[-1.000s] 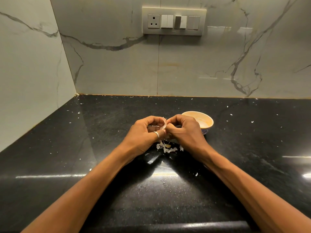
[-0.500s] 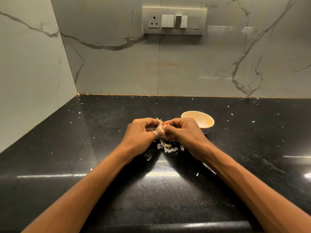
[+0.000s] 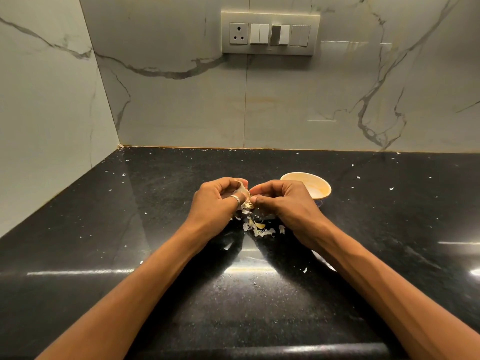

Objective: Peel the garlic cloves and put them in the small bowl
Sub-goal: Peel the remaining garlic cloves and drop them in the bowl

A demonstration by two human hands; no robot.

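My left hand (image 3: 217,201), with a ring on the thumb, grips a pale garlic piece (image 3: 242,190) above the black counter. My right hand (image 3: 281,202) meets it from the right, its fingertips pinching at the garlic's skin. Most of the garlic is hidden by my fingers. A small cream bowl (image 3: 318,185) stands just behind my right hand; its inside shows no cloves from this angle. Loose peel and a pale clove-like piece (image 3: 259,225) lie on the counter under my hands.
Small white peel flecks are scattered over the black stone counter (image 3: 130,242). Marble walls close the left side and the back. A switch panel with a socket (image 3: 270,33) is on the back wall.
Both hands stay together over the peel pile; the left hand has turned slightly, showing more of the garlic skin between the fingers. The bowl has not moved.
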